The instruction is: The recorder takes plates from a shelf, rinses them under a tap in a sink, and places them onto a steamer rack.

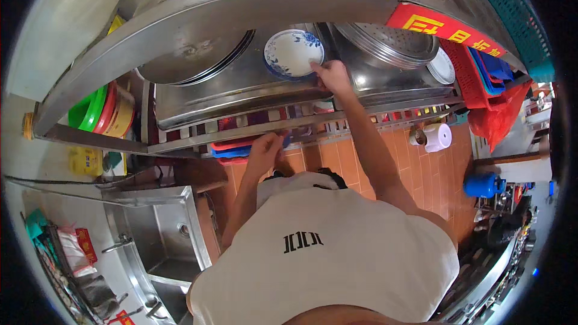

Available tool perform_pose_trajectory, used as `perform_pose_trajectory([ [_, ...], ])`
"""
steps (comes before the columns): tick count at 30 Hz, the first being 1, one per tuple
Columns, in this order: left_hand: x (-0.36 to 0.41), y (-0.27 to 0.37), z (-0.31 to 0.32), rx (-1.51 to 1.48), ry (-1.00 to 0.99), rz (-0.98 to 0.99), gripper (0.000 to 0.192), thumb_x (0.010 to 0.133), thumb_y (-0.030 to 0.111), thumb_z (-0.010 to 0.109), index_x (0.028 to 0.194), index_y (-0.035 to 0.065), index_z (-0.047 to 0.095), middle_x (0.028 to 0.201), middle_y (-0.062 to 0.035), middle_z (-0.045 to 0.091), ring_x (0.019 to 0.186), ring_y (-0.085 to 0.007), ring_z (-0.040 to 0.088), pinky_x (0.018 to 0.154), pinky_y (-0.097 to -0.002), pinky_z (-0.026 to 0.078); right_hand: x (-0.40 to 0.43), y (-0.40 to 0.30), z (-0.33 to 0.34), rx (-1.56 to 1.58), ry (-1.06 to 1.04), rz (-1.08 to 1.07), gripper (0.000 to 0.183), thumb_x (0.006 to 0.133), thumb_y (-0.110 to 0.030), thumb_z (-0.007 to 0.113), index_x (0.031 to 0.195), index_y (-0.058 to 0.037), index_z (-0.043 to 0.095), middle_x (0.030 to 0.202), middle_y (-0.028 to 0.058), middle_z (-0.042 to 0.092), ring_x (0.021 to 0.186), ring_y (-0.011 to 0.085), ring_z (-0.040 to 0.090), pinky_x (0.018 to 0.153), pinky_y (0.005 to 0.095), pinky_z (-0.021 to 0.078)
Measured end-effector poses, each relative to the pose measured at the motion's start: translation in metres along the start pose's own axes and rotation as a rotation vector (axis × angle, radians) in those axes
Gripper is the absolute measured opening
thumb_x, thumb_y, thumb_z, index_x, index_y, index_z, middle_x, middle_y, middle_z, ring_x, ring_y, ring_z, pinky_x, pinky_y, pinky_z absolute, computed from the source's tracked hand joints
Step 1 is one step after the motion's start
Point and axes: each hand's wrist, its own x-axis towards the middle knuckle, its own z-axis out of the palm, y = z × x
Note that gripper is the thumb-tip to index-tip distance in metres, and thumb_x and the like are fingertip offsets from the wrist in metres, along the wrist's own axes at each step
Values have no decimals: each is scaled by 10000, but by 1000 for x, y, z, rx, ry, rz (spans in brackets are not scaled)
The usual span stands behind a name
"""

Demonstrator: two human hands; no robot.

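My right hand (335, 77) pinches the right rim of a white plate with blue flowers (289, 54), its thumb on the upper face and the other fingers mostly hidden. More blue-patterned rim shows under that plate; whether it is a second plate I cannot tell. The plate is over a stainless steel tray (226, 99) on the rack shelf. Lower down, my left hand (265, 153) is in front of the shelf's front rail, close to stacked red and blue plastic trays (232, 150). Its fingers look loosely curled, and whether they touch anything is unclear.
Large round metal pans (189, 56) lie left of the plate, and stacked perforated metal pans (388, 45) lie right. White plates (441, 67) stand beside a red plastic basket (469, 76). The rack's steel beam (289, 2) crosses above. A steel sink (167, 230) is at lower left.
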Motion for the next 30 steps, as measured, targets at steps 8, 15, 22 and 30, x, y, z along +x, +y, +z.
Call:
perform_pose_trajectory([
  [8,7,-7,-43,13,-99,44,269,940,171,495,717,21,514,564,-17,530,496,-79,502,453,-231,385,-9,4,9,319,28,8,261,809,-224,591,697,10,568,597,90,595,465,169,565,411,282,422],
  [15,12,6,-50,65,-187,95,246,942,182,495,747,32,508,549,-16,522,501,-70,497,452,-229,385,-13,3,5,493,-68,97,234,808,-240,583,710,-30,553,600,64,557,483,138,520,417,251,373],
  [22,13,-13,-50,37,-232,55,251,940,178,497,737,31,511,551,-12,525,489,-74,499,460,-228,386,-16,-8,6,369,7,142,344,785,-322,655,687,-9,551,574,90,572,433,151,538,366,243,363],
  [30,13,-14,-56,38,-192,50,255,939,176,498,730,31,524,560,-9,530,493,-74,502,464,-228,371,-8,3,12,434,33,51,309,772,-276,688,690,-8,559,572,75,572,441,129,541,366,227,391],
])
